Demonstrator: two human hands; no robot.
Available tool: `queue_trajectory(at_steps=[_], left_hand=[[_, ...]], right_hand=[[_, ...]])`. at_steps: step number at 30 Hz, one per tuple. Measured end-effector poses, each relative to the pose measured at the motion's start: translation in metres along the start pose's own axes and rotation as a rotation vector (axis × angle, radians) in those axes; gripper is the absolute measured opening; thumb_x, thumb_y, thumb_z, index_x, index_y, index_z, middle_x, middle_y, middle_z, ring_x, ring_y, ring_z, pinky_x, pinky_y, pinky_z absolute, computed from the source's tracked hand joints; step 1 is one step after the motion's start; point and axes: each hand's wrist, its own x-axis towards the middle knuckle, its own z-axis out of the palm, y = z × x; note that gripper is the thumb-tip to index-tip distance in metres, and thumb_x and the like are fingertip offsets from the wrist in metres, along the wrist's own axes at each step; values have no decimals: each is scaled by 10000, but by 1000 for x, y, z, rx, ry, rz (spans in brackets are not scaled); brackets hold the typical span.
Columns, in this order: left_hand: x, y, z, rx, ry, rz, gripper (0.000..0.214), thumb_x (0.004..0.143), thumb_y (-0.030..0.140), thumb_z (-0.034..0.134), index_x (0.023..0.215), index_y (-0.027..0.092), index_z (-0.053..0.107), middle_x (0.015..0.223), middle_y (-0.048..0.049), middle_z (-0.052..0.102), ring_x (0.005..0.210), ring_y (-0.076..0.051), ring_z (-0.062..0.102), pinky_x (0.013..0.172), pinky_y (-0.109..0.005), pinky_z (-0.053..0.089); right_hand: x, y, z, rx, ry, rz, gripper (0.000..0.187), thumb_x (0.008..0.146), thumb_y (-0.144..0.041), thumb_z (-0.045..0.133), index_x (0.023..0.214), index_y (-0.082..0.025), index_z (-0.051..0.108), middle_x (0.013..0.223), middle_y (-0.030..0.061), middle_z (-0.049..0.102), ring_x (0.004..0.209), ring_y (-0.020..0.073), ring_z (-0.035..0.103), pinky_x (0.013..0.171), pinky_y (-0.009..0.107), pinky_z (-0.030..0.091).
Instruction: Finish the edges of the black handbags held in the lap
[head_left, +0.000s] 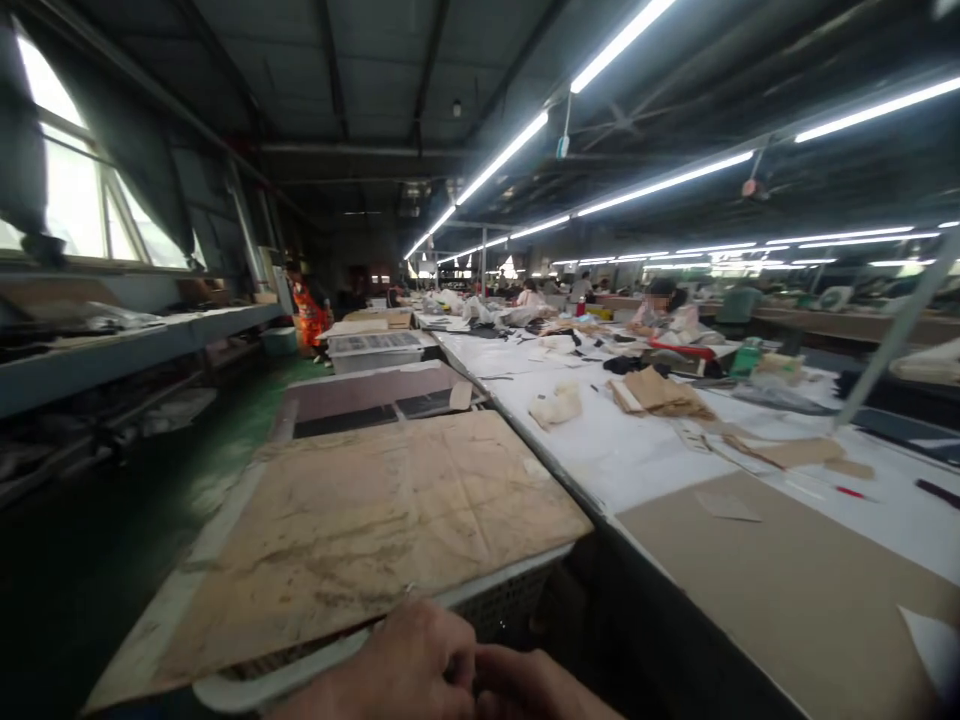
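At the bottom of the head view, my left hand (409,655) is closed, its fingers curled. My right hand (529,685) meets it from the right, fingers bent and drawn together. Whatever the fingers hold, if anything, is hidden or too small to make out. Just beyond them lies a large, stained brown sheet (382,500), creased and worn. It rests across a white plastic crate (277,680), whose rim shows beside my left hand.
A long white worktable (600,455) runs along the right, with a grey-brown sheet (757,590), brown paper pieces (656,390) and cream fabric (556,405) on it. More crates (375,355) stand ahead. One person (306,310) in orange stands left; another person (664,310) is across the table.
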Motion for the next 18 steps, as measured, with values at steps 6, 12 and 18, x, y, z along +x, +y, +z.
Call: queue_trajectory(at_steps=[6,12,18], left_hand=[[-16,-10,-15,-4,3,78,29,715,213,711,733,205,689,780,38,690,759,-138,609,660,-226,372],[-26,-21,-21,-75,1,24,102,790,245,686,705,199,653,833,43,709,812,-139,621,714,-236,393],[-28,-16,-18,-67,46,-52,124,781,227,643,666,183,638,702,34,670,708,-135,605,639,-246,377]], right_hand=[[0,-1,18,-49,78,-19,394,1015,-265,435,1387,-213,556,1096,53,720,948,198,673,811,266,473],[-1,4,20,-104,92,-10,358,1019,-250,437,1320,-226,627,902,11,722,739,144,630,668,236,436],[0,1,18,-73,68,-25,356,1016,-217,439,1319,-217,627,905,1,705,736,126,602,678,216,434]])
